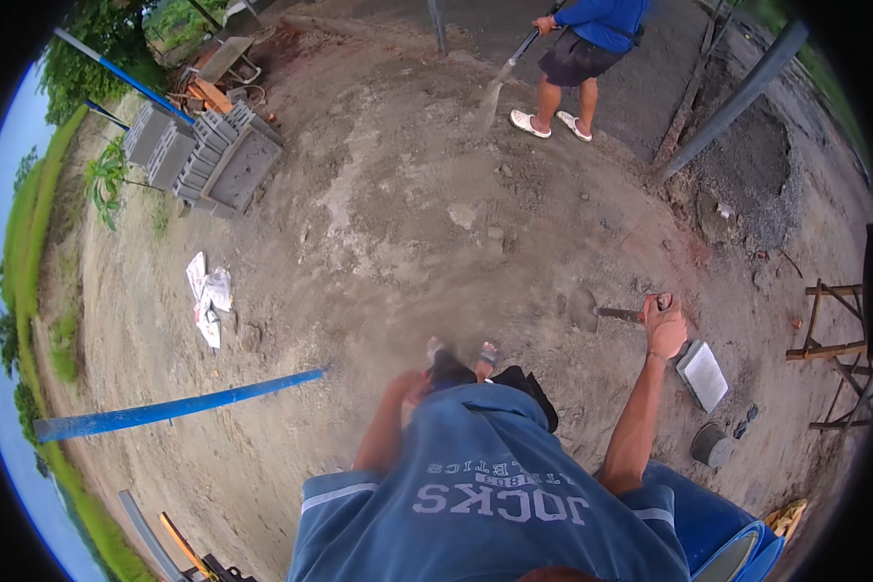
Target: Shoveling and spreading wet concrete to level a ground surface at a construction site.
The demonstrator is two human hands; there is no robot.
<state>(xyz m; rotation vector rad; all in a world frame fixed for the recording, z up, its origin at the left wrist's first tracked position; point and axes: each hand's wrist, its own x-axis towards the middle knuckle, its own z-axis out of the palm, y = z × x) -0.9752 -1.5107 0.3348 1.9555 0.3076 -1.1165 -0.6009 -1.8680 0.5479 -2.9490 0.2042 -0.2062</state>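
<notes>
Nearest to me on the feed was the wearer's blue T-shirt (pixel 500 475), with pale print across it and a light stripe on each sleeve.

Starting from the left, I had a blue beam (pixel 179 404) reaching in over the bare earth. Beyond it I made out a stack of grey concrete hollow blocks (pixel 213 155), with a wheelbarrow (pixel 228 60) behind. Nearer than the stack, crumpled white sacks (pixel 210 299) lay on the dirt.

The left hand (pixel 415 386) was low beside the wearer's waist, blurred and partly hidden by the shirt; I could not tell how far its fingers were open or whether they had hold of anything. A sandalled foot (pixel 487 357) showed just past the hem.

Toward the top, well apart from the wearer, a co-worker (pixel 592 58) in a blue top, dark shorts and white clogs gripped a long-handled tool (pixel 526 47), its end pointing down.

Right of centre I saw what looked like a shovel (pixel 618 313), its rounded blade toward the ground and its handle running to the right hand (pixel 663 330), which was closed around the grip. Near that forearm lay a pale grey concrete block (pixel 703 375), then a dark bucket (pixel 712 445) and a blue barrel (pixel 694 504). A wooden trestle (pixel 828 351) stood at the far right.
</notes>
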